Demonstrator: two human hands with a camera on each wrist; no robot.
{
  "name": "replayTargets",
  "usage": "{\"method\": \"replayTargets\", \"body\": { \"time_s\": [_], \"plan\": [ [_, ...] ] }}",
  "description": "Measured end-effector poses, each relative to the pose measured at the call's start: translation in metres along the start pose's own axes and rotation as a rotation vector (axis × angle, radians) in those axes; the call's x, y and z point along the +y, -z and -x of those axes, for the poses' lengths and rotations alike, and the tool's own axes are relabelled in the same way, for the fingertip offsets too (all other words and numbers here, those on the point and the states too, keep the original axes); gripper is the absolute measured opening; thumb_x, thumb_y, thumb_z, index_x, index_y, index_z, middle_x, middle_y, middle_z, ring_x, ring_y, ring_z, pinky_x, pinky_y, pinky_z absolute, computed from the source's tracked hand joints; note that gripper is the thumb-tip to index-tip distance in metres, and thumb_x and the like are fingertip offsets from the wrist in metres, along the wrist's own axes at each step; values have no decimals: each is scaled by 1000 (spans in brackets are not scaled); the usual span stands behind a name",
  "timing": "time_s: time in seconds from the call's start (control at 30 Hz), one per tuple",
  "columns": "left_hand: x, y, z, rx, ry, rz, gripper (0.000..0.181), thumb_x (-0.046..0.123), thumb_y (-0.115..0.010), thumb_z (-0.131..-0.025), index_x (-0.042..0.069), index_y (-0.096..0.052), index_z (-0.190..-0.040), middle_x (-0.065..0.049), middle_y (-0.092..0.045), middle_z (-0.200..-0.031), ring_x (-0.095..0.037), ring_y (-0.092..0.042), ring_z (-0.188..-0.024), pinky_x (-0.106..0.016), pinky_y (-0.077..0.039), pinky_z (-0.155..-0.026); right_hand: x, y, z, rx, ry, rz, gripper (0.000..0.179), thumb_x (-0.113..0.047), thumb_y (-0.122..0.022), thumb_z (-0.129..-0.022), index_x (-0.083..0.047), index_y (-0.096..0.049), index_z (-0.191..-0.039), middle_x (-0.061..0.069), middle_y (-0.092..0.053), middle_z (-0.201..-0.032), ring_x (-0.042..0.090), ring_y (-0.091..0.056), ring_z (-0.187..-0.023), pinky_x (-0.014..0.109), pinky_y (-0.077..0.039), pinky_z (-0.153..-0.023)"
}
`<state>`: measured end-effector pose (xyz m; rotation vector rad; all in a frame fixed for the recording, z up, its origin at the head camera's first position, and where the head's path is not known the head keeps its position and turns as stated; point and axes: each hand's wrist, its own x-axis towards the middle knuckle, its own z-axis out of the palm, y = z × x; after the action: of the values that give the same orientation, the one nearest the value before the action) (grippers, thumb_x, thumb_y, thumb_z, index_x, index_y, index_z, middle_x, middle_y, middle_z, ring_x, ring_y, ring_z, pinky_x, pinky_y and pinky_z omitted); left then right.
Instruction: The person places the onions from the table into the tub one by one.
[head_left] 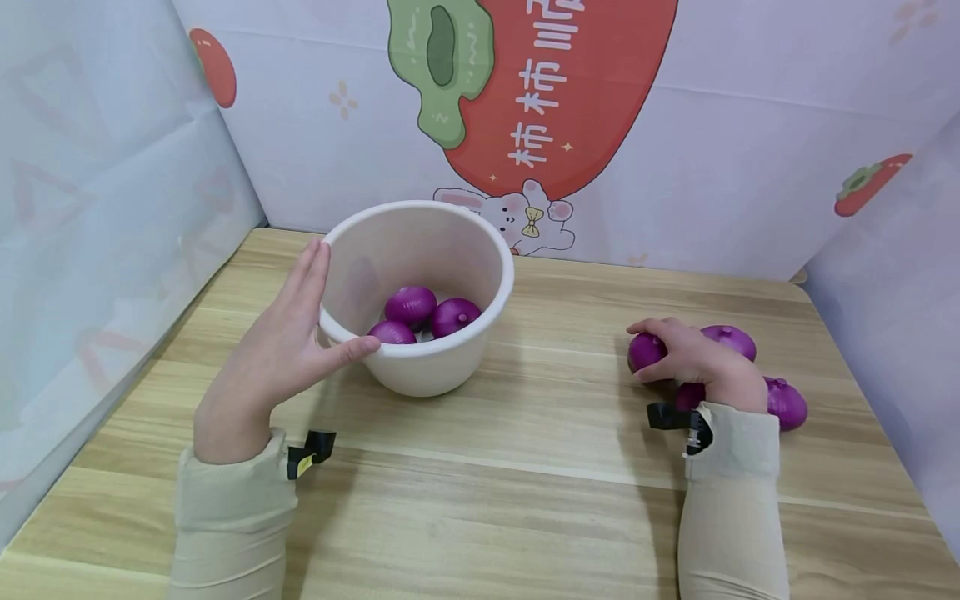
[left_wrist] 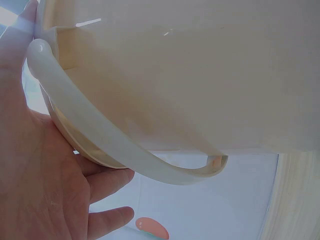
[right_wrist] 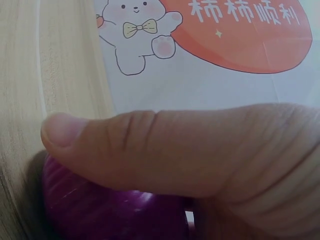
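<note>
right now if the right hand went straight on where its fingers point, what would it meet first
The right hand, gripping a purple onion, would probably meet the white bucket first, though the hand's height is hard to judge.

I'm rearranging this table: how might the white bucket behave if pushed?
The white bucket is probably stiff; it looks like smooth plastic. Pushed high, it might tip, since it narrows downward. The round onions inside could roll.
</note>
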<state>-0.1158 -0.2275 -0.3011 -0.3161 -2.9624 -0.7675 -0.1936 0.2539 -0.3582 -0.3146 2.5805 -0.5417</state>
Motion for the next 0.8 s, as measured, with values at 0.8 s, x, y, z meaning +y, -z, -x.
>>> {"method": "replayTargets", "body": {
  "time_s": [0.8],
  "plan": [
    [0,-1,1,5,-13,13,114,60,-68,-85,19,8,-160,4,9,-168,-24,0,-157,-69,-24,-115,1,2,7,-28,85,-51,66,-36,-78,-85,-12,-50,-140,28,-48,-140,44,-53,-117,54,-51,-87]
  ]
}}
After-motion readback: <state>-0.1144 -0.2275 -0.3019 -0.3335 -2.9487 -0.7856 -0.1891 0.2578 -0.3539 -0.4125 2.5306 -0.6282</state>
